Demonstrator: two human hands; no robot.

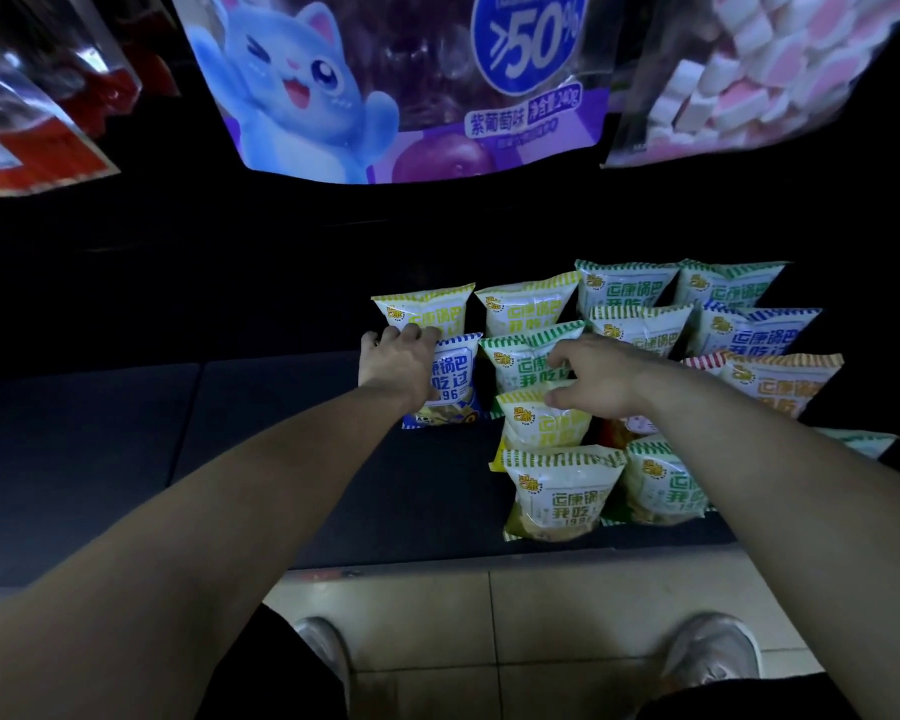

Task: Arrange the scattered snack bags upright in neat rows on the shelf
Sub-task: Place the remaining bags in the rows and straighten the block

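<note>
Several small white snack bags with striped tops stand upright in rows on the dark shelf (281,459), toward its right half. My left hand (398,363) grips the top left edge of a blue-striped bag (455,379) in the leftmost row. My right hand (598,381) rests with curled fingers on the top of a yellow-striped bag (546,426), in front of a green-striped bag (526,363). A yellow-green bag (559,493) and a green bag (663,485) stand at the front. Behind, yellow bags (427,309) and green bags (624,285) form the back rows.
Large hanging bags fill the top: a purple cat-printed bag (385,80), a marshmallow bag (759,70) and a red bag (32,96). The shelf's left half holds nothing. Below the shelf edge lie tiled floor (489,615) and my two shoes.
</note>
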